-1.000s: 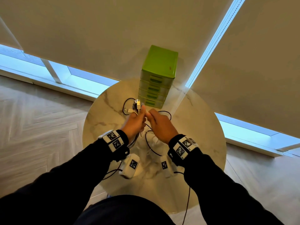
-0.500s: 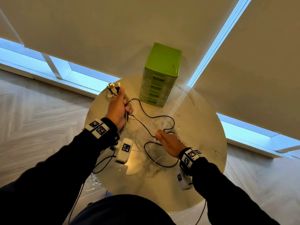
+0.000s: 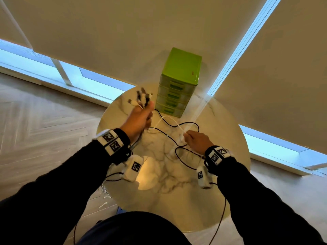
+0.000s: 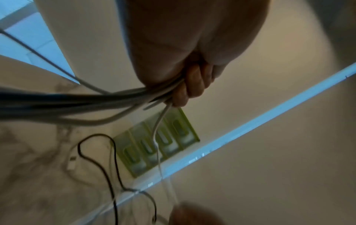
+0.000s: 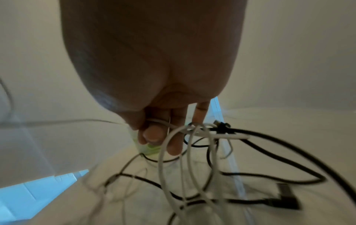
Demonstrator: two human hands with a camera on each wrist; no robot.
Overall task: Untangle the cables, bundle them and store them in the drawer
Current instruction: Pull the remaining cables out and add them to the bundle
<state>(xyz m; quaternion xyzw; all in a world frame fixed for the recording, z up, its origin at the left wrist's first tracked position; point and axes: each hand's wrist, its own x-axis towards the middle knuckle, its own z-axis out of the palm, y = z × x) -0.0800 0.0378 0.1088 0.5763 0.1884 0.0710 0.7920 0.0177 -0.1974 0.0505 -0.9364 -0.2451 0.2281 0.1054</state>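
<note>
My left hand (image 3: 140,117) is raised over the table's far left and grips a bunch of black and white cables (image 4: 108,100); their plug ends (image 3: 141,99) stick out above the fist. My right hand (image 3: 194,140) is lower, near the table's middle right, and pinches a white cable (image 5: 165,124) that runs up and left to the left hand. Black cables (image 3: 177,124) loop loosely on the marble between the hands. The green drawer unit (image 3: 178,82) stands at the table's far edge, all its drawers shut.
The round marble table (image 3: 159,183) ends close on every side, with wood floor (image 3: 44,121) beyond. Beige blinds (image 3: 123,32) hang right behind the drawer unit. A dark cable (image 3: 219,223) hangs off the table's near right edge.
The hands, together a second ago, have drawn apart. The left hand rose up and left with the plug ends; the right hand moved right and nearer, the white cable running between them.
</note>
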